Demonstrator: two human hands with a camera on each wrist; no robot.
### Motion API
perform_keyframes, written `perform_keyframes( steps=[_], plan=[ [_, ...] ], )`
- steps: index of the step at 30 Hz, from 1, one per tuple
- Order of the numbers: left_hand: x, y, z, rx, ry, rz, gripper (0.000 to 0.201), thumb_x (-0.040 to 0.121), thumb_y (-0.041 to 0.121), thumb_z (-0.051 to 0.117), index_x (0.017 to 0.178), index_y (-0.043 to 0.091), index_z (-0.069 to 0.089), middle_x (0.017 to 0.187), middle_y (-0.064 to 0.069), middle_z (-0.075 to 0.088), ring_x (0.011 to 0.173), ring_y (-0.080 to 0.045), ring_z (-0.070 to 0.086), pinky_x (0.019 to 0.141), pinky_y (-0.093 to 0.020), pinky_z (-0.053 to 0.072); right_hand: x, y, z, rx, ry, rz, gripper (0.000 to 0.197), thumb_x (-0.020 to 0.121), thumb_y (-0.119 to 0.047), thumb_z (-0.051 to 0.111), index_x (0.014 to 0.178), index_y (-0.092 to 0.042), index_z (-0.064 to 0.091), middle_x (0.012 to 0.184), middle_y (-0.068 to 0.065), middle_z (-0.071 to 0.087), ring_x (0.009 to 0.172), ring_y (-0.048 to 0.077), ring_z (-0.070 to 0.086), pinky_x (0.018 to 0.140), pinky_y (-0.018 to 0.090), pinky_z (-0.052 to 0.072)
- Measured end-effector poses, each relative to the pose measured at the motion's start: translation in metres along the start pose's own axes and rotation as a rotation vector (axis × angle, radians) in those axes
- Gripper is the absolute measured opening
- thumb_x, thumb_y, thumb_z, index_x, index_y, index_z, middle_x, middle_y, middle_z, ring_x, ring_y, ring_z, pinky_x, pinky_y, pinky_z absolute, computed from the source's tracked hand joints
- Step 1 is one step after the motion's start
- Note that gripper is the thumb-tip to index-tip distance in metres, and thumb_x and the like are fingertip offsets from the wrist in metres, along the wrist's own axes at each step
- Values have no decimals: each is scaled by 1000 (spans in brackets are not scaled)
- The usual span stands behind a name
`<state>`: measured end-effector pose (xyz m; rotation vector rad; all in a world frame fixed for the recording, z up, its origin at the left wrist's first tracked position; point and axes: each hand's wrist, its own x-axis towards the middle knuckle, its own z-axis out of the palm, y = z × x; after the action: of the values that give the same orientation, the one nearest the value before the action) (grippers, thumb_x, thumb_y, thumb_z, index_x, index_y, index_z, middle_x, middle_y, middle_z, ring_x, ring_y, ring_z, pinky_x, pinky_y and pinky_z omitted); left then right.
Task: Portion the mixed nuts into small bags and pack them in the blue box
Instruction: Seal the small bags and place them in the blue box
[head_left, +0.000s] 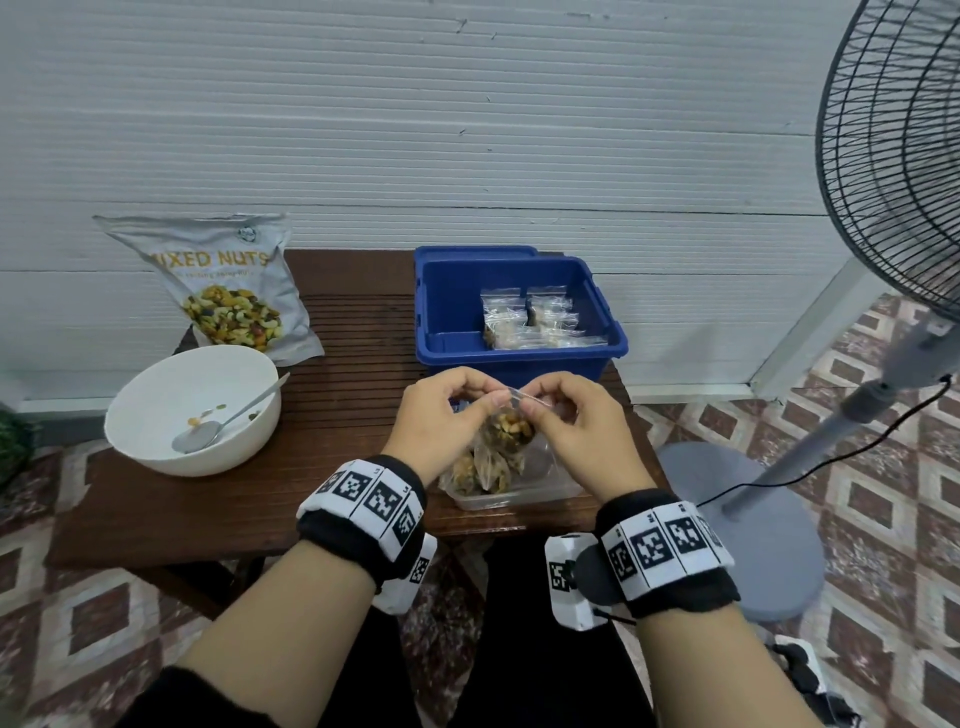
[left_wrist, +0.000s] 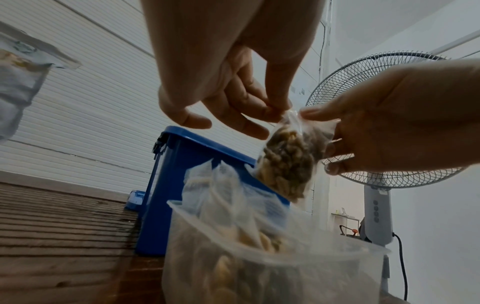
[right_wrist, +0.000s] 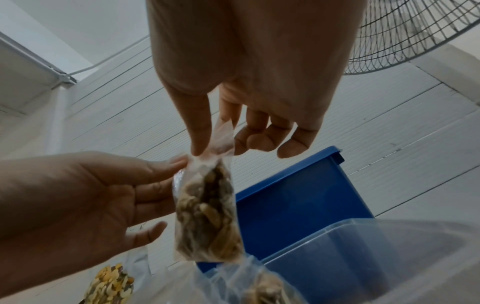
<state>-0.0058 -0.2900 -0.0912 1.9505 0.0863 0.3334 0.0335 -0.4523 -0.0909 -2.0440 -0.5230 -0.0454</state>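
Observation:
A small clear bag of mixed nuts (head_left: 508, 432) (left_wrist: 285, 162) (right_wrist: 207, 214) hangs above a clear plastic tub (head_left: 511, 500) (left_wrist: 272, 265) (right_wrist: 389, 257). My left hand (head_left: 451, 410) (left_wrist: 259, 107) (right_wrist: 91, 197) pinches its top edge from the left. My right hand (head_left: 566, 415) (right_wrist: 207, 142) (left_wrist: 363, 131) pinches the same top edge from the right. More filled bags (head_left: 478, 470) lie in the tub. The blue box (head_left: 608, 338) (left_wrist: 166, 195) (right_wrist: 298, 205) stands just behind, with several packed bags (head_left: 530, 319) inside.
A white bowl (head_left: 150, 415) with a spoon (head_left: 228, 421) and a few nuts sits at the left of the wooden table (head_left: 353, 353). The mixed nuts pouch (head_left: 228, 286) leans on the wall behind it. A standing fan (head_left: 893, 218) is at the right.

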Motion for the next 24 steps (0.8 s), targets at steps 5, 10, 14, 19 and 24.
perform_keyframes(
  steps=[5, 10, 14, 19, 24],
  plan=[
    [15, 1, -11, -88, -19, 1, 8, 89, 20, 66, 90, 18, 74, 87, 7, 74, 87, -1, 66, 81, -11, 47, 22, -9, -11, -28, -63, -36, 20, 86, -11, 65, 74, -26, 60, 77, -4, 60, 78, 17, 53, 75, 34, 43],
    [49, -14, -37, -138, 204, -78, 14, 95, 23, 58, 90, 22, 72, 90, 8, 73, 94, -6, 66, 88, -20, 47, 76, -33, -27, -107, -94, -59, 11, 88, -11, 64, 80, -18, 62, 77, -1, 62, 70, 10, 51, 66, 23, 39],
    [83, -34, -54, -65, 311, -191, 9, 95, 26, 57, 93, 27, 66, 99, 9, 68, 96, -8, 60, 85, -17, 45, 134, -57, -31, -339, -216, -85, 4, 88, -17, 65, 84, -16, 66, 77, -3, 63, 70, 7, 53, 65, 21, 40],
    [123, -52, -57, -3, 262, -270, 29, 96, 32, 56, 121, 20, 59, 108, 11, 59, 88, 5, 52, 70, -5, 35, 199, -66, -10, -616, -472, -101, 2, 88, -20, 67, 86, -19, 67, 75, -10, 58, 79, 12, 56, 73, 25, 43],
    [158, -68, -51, -29, 118, -308, 49, 95, 36, 57, 141, 24, 45, 132, 8, 53, 116, -9, 52, 94, -27, 45, 246, -45, 30, -821, -669, -130, 9, 85, -13, 67, 81, -21, 67, 88, 0, 67, 83, 17, 59, 76, 29, 47]
  ],
)
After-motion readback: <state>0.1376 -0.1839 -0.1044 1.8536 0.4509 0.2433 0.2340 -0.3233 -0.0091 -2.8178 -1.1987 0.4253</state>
